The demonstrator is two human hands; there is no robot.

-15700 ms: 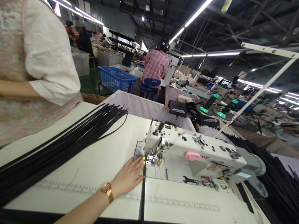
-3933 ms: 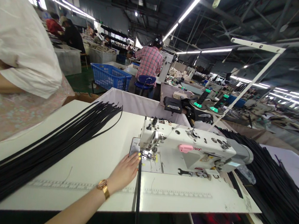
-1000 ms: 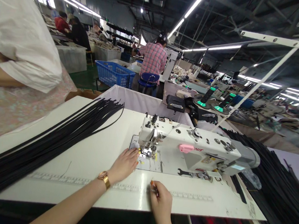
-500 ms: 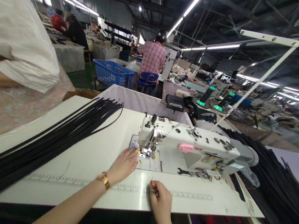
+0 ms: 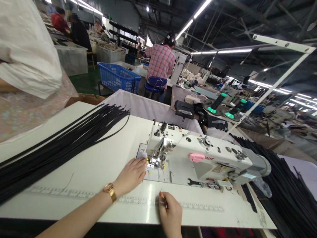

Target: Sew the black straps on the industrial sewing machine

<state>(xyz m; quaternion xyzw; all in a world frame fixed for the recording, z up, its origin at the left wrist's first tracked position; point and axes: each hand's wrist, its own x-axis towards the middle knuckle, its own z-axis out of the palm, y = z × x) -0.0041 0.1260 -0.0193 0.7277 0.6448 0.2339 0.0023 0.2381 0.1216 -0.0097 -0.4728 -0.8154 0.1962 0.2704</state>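
Left hand lies flat on the table, fingers spread loosely, fingertips just beside the presser foot of the sewing machine. A gold watch sits on that wrist. Right hand rests at the table's near edge, thumb and forefinger pressed together on a small thin object too small to identify. A bundle of black straps lies along the table to the left. A second pile of black straps lies right of the machine. Another person's sleeve is at far left.

Sewing machine on table; strap bundle lies left.
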